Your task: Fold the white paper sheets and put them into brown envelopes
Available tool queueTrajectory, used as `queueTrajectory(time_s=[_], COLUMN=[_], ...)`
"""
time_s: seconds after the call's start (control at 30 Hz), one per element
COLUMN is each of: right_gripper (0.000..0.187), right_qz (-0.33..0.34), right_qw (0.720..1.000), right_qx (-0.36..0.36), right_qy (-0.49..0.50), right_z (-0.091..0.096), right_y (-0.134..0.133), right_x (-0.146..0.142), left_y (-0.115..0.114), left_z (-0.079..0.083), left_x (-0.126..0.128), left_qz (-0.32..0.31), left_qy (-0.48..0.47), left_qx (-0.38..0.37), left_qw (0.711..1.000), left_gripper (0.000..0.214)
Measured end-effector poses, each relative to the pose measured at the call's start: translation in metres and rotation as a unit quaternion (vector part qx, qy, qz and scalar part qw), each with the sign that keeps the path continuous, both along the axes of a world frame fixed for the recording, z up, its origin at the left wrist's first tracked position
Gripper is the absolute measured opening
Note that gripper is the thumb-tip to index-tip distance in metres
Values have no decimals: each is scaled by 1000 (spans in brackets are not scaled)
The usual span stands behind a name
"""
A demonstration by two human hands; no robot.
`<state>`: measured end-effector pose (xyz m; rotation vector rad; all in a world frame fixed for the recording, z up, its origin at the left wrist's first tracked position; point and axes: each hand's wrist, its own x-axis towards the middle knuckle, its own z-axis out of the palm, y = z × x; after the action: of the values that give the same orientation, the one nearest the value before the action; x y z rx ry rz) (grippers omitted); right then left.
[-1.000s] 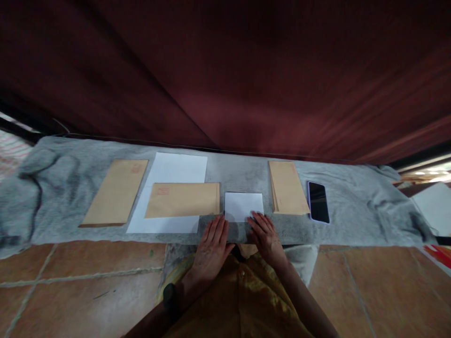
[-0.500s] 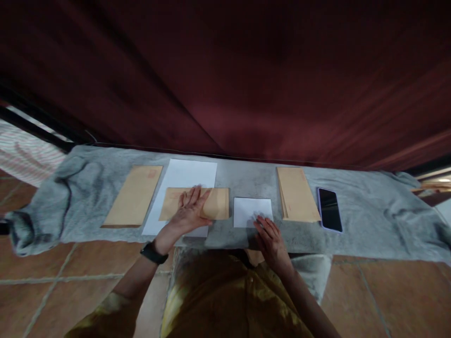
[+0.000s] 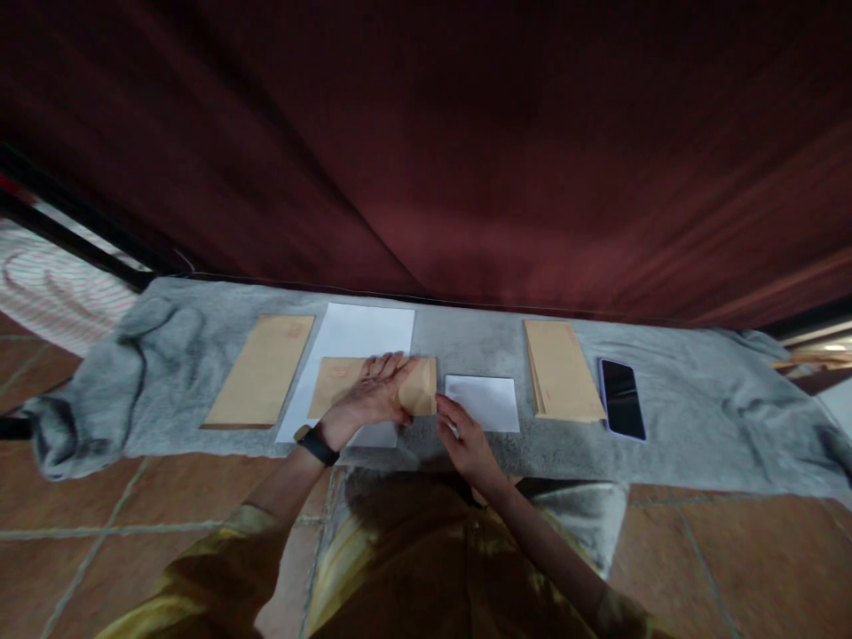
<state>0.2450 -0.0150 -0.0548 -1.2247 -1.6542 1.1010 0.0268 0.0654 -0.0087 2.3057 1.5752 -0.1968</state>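
Note:
A brown paper envelope (image 3: 421, 390) lies crosswise over the lower part of a white sheet of paper (image 3: 373, 328). My left hand (image 3: 376, 395) rests flat on this envelope with its fingers spread, covering its middle. At the envelope's right end is my right hand (image 3: 466, 442), its fingertips at or just beside the edge. A gap shows between its thumb and index finger, and nothing is visibly held. Just right of those fingers lies a small folded white paper (image 3: 489, 404), partly behind the hand.
Another brown envelope (image 3: 263, 368) lies at the left. To the right are a stack of brown envelopes (image 3: 563, 368) and a phone (image 3: 622, 399). A grey cloth (image 3: 706, 399) covers the narrow table. A dark red curtain (image 3: 426, 177) hangs behind it.
My right hand has moved left from the folded white paper to the envelope's right end. My left hand has slid slightly right over the envelope, still flat.

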Motion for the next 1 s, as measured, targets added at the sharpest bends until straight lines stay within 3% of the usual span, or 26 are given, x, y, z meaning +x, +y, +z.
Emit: queueTrajectory(time_s=[0.17, 0.3, 0.47, 0.73, 0.87, 1.0], right_gripper=[46, 50, 46, 32, 23, 16], right_qz=[-76, -119, -153, -123, -61, -48], right_qw=[976, 960, 928, 931, 958, 969], right_qx=[-164, -206, -283, -295, -269, -243], right_qy=[121, 147, 191, 178, 84, 13], right_z=[-13, -11, 5, 22, 25, 28], right_y=[19, 29, 37, 51, 56, 58], right_x=[-25, -34, -39, -39, -38, -38], left_y=[3, 2, 0, -4, -6, -9], left_z=[-3, -11, -17, -21, -21, -21], left_x=[-3, -6, -9, -12, -14, -15], left_qz=[-4, -7, -9, -7, -15, -29], left_qy=[-23, -35, -51, -89, -99, -109], left_qx=[-9, 5, 27, 53, 64, 89], left_qw=[1000, 999, 998, 995, 993, 990], left_gripper=[123, 127, 127, 127, 125, 125])
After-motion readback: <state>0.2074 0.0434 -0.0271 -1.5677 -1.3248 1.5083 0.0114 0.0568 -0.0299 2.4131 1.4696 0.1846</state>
